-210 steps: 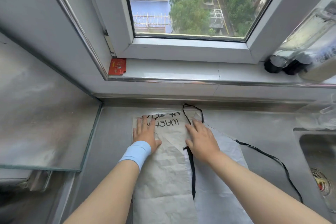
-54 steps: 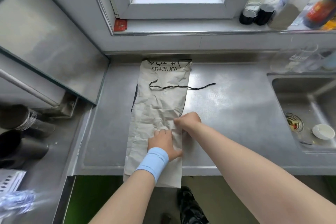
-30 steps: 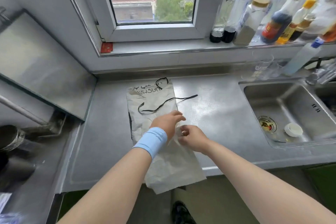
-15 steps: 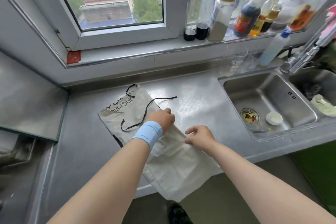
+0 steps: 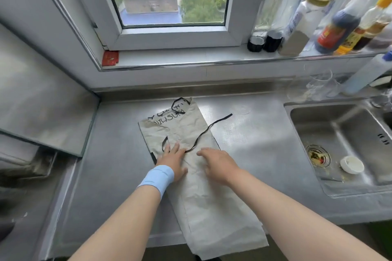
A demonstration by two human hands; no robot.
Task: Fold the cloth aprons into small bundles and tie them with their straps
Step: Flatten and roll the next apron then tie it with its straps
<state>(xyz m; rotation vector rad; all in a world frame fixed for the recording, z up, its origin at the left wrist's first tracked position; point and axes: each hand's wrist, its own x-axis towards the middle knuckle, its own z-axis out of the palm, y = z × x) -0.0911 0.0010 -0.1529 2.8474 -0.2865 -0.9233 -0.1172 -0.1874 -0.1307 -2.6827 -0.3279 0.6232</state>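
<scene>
Now left hand (image 5: 172,162) and right hand (image 5: 219,164) press open fingers (image 5: 176,146) on creased, narrow-folded apron (image 5: 212,207).

Bare forearms (image 5: 127,220), light-blue wristband (image 5: 158,177) (left wrist), smooth, wide

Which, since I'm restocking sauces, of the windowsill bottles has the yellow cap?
The slim bottle with the yellow label, just right of the dark red-capped bottle; the white jar further left has a tan lid.
</scene>
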